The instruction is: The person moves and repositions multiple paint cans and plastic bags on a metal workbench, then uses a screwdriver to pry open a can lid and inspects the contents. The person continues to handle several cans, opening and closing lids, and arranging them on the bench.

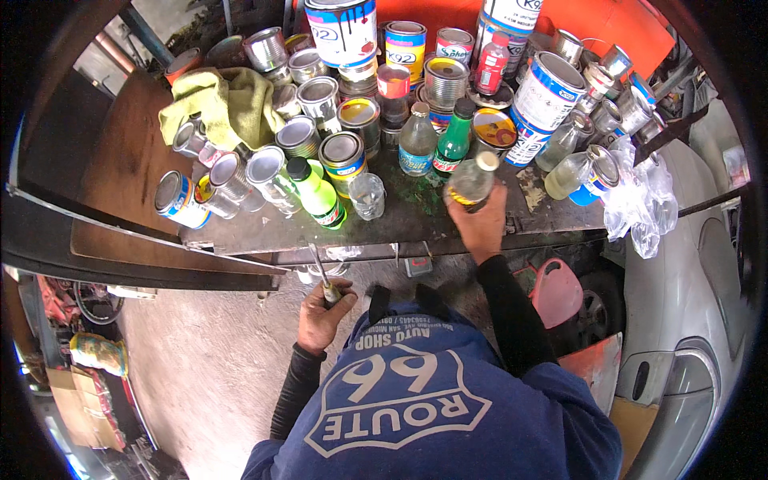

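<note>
My left hand (322, 322) is closed around the handle of what looks like a screwdriver (321, 269), its metal shaft pointing up toward the bench's front edge. My right hand (482, 224) reaches over the bench and grips a clear glass bottle (469, 184) with a pale cap and a yellow label low down. Just behind it stand a green bottle (454, 142) with a black cap and another clear bottle (417, 142) with a blue label. An open can with yellow paint inside (494, 130) is close beyond the held bottle.
Many paint cans crowd the dark bench (384, 220). A bright green bottle (318, 194) and a clear plastic cup (367, 197) stand near its front. A green cloth (220, 108) lies over cans at left; plastic bags (640, 196) hang at right, near a silver car (692, 296).
</note>
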Tool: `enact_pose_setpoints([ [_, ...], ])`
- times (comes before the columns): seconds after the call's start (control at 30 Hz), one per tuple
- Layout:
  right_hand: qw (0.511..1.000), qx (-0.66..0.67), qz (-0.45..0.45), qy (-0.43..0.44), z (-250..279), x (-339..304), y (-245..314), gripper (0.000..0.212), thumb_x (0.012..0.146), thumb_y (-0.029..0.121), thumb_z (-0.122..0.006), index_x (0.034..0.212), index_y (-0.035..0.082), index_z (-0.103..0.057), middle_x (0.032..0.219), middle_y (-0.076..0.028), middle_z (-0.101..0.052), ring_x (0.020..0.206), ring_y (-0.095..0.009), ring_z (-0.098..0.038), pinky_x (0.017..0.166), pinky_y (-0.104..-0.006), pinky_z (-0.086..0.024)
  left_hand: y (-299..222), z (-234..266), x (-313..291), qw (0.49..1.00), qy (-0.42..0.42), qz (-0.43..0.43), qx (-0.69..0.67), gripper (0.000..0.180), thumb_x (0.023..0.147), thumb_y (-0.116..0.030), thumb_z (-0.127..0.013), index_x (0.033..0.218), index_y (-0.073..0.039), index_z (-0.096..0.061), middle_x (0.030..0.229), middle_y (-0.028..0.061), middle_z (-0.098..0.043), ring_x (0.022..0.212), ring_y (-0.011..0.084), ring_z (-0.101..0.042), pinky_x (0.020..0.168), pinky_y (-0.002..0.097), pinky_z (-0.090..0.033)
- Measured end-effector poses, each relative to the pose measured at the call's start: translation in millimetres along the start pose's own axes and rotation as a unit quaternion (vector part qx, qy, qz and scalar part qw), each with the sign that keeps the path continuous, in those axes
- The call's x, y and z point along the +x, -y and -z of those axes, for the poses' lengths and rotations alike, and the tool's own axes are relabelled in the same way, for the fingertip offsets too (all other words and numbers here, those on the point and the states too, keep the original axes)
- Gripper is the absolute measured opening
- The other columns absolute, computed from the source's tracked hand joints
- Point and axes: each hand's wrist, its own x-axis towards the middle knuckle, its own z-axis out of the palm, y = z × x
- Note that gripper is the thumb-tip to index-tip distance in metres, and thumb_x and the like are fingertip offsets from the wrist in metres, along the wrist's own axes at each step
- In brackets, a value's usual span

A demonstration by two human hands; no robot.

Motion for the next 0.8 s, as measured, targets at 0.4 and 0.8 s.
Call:
enact_pose_setpoints([
  [0.4, 0.996, -0.087, 0.0, -0.011, 9, 28, -27, 0.078, 0.075, 0.023, -0.089, 0.133, -0.003, -0.045, 0.126, -0.022, -0.051, 0.123, -0.04, -0.052, 0.104, -0.0461, -0.044, 3, -3, 11, 0.999, 0.032, 0.017, 0.008, 0.025, 0.092, -0.007, -0.075, 0.115, -0.001, -0.068, 0.096, 0.0031, -0.073, 0.084, 0.0086, -0.062, 0.075, 0.0254, -0.051],
  [0.8, 0.951, -0.003, 0.216, 0.221, -72, -21, 86, 0.105, 0.076, 0.026, -0.086, 0.158, 0.001, -0.024, 0.15, -0.027, -0.041, 0.139, -0.045, -0.041, 0.117, -0.0485, -0.036, 10, 9, 1, 1.0, 0.004, 0.009, 0.002, 0.024, 0.092, -0.006, -0.074, 0.115, -0.001, -0.068, 0.095, 0.0044, -0.074, 0.08, 0.0089, -0.063, 0.072, 0.0244, -0.051],
])
